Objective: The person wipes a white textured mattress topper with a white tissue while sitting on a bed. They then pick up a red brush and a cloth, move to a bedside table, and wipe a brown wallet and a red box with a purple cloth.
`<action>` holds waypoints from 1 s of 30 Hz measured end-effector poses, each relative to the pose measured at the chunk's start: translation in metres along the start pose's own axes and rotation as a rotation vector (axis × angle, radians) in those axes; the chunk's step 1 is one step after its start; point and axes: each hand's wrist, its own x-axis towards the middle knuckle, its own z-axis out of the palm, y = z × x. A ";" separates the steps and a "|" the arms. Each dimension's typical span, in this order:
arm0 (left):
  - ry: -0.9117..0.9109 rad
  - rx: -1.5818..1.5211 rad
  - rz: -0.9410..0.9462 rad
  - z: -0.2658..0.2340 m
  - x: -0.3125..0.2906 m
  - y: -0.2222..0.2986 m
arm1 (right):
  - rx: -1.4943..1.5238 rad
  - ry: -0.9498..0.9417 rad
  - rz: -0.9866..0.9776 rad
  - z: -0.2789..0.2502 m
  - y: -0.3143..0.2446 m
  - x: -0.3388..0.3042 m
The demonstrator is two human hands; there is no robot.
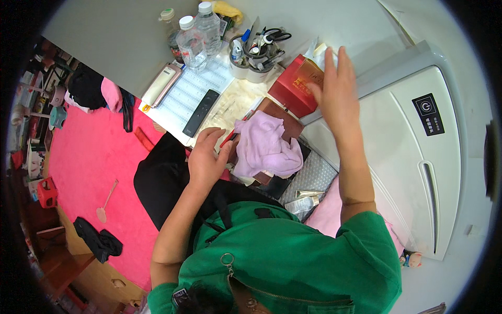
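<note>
My right hand (339, 94) is raised at the right side of a red box (295, 86) with gold print. Its fingers stretch upward, and the thumb overlaps the box's edge; whether it touches is unclear. My left hand (205, 159) hovers by the table's near edge with its fingers loosely spread and holds nothing. Just right of it lies a slim red pen-like stick (228, 138). A crumpled lilac cloth (266, 146) sits in front of me on a brown item (290, 125), partly covering it.
Clear plastic bottles (192, 44) and a pen holder (251, 70) with scissors stand at the back. A black remote (201, 112) and a white handheld device (161, 86) lie on papers. A white appliance (408, 157) fills the right. Pink floor covering (94, 167) spreads left.
</note>
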 end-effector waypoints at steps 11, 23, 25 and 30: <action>0.080 -0.057 -0.011 -0.020 -0.014 0.000 | -0.161 -0.289 0.299 0.027 0.014 0.042; 0.093 -0.133 -0.005 -0.015 -0.022 -0.021 | -0.117 -0.249 0.255 0.044 0.020 0.036; 0.098 -0.152 -0.024 -0.018 -0.023 -0.025 | -0.121 -0.246 0.217 0.045 0.021 0.037; 0.129 -0.167 -0.019 -0.021 -0.027 -0.029 | 0.026 -0.257 0.212 0.042 0.019 0.033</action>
